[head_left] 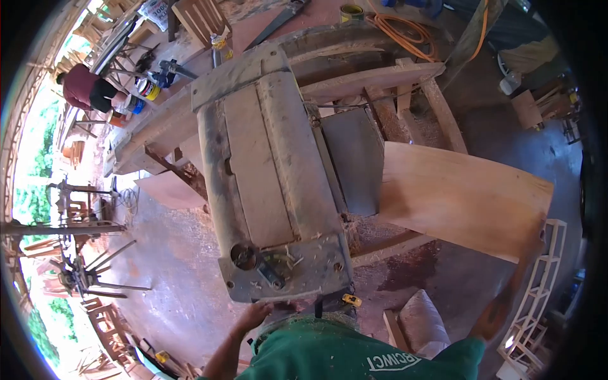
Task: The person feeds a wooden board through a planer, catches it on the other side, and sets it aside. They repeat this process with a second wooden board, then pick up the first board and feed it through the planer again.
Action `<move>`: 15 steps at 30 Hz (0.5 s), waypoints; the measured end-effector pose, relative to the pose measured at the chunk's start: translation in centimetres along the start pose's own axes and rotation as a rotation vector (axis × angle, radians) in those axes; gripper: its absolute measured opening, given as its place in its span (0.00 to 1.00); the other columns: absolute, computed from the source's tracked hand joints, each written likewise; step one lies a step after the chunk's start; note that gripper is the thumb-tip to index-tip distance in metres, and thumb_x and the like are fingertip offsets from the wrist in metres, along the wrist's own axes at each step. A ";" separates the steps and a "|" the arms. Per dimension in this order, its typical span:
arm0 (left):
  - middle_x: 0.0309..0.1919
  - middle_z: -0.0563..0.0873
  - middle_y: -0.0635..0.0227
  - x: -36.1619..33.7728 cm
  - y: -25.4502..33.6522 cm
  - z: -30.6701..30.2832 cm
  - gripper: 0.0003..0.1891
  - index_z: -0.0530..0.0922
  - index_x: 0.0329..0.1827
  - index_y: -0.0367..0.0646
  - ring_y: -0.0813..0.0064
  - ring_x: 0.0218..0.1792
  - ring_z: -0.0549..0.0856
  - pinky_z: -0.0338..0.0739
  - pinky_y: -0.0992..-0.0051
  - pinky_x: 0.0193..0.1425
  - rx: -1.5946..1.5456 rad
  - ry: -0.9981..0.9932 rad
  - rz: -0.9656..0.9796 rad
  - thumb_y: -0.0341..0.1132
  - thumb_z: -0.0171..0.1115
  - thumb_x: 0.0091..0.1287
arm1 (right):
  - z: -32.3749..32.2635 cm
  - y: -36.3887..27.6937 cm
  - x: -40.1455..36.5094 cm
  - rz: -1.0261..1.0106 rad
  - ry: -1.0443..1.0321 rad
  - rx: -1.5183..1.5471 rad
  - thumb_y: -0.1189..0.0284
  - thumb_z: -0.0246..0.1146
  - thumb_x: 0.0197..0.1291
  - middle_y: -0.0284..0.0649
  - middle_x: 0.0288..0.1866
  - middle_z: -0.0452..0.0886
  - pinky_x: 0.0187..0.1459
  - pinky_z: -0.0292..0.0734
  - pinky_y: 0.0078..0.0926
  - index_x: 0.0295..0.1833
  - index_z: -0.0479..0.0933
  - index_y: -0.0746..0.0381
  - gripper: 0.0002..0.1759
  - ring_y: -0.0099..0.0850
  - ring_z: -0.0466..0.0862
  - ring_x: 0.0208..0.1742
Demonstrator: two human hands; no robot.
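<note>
A big, dusty woodworking machine (272, 177) with a long flat metal bed stands right in front of me. My left hand (255, 313) rests at its near lower edge, below a small crank handle (271, 273), and holds nothing. A wide, pale wooden board (456, 196) lies across the machine's right side and sticks out to the right. My right hand (537, 235) grips that board at its near right corner, with the arm stretched out. I wear a green shirt (335, 358) flecked with sawdust.
A long workbench (158, 120) behind the machine carries cans and tools. A person in a red shirt (81, 85) bends at its far left end. An orange cable (405, 30) lies at the back, and a white shelf frame (538, 297) at the right. Sawdust covers the floor.
</note>
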State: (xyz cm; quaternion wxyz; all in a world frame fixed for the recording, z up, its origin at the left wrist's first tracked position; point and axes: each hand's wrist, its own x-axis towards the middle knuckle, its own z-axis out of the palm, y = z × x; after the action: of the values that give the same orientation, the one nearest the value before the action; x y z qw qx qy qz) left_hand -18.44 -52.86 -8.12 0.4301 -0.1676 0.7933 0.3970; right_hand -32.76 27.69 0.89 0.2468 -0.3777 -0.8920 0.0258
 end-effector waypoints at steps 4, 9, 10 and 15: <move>0.43 0.81 0.54 -0.5 4.6 -2.2 0.18 0.73 0.51 0.38 0.60 0.42 0.81 0.74 0.67 0.49 0.171 -0.222 0.558 0.43 0.50 0.67 | -16.1 -10.0 -2.5 0.039 0.331 0.150 0.52 0.52 0.63 0.37 0.41 0.82 0.38 0.74 0.25 0.49 0.78 0.58 0.22 0.27 0.80 0.38; 0.51 0.78 0.54 -3.3 10.4 -4.0 0.19 0.73 0.55 0.45 0.55 0.49 0.79 0.72 0.67 0.54 0.292 -0.410 0.730 0.45 0.49 0.68 | -30.1 -15.4 -8.5 -0.339 0.469 0.028 0.54 0.61 0.56 0.37 0.37 0.81 0.44 0.73 0.25 0.42 0.78 0.63 0.22 0.32 0.80 0.38; 0.48 0.79 0.53 -4.8 11.8 -5.0 0.18 0.72 0.56 0.43 0.54 0.45 0.80 0.74 0.65 0.50 0.244 -0.408 0.841 0.42 0.51 0.67 | -32.8 -16.8 -10.2 -0.340 0.496 0.025 0.54 0.61 0.56 0.37 0.37 0.81 0.44 0.73 0.25 0.42 0.78 0.63 0.22 0.32 0.80 0.38; 0.40 0.80 0.49 -12.2 13.7 -9.9 0.19 0.73 0.53 0.38 0.53 0.38 0.81 0.76 0.65 0.42 -0.251 -0.165 1.564 0.37 0.60 0.61 | -41.5 -30.3 -21.5 -1.297 0.714 -0.247 0.48 0.64 0.49 0.46 0.32 0.78 0.28 0.71 0.34 0.41 0.75 0.69 0.31 0.41 0.78 0.29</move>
State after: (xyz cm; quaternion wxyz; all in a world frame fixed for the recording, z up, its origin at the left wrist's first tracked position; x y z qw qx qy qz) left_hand -25.21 -52.82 11.66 0.0621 0.4205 0.5961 0.6812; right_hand -20.97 -14.53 35.28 0.4427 0.2135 -0.7979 -0.3491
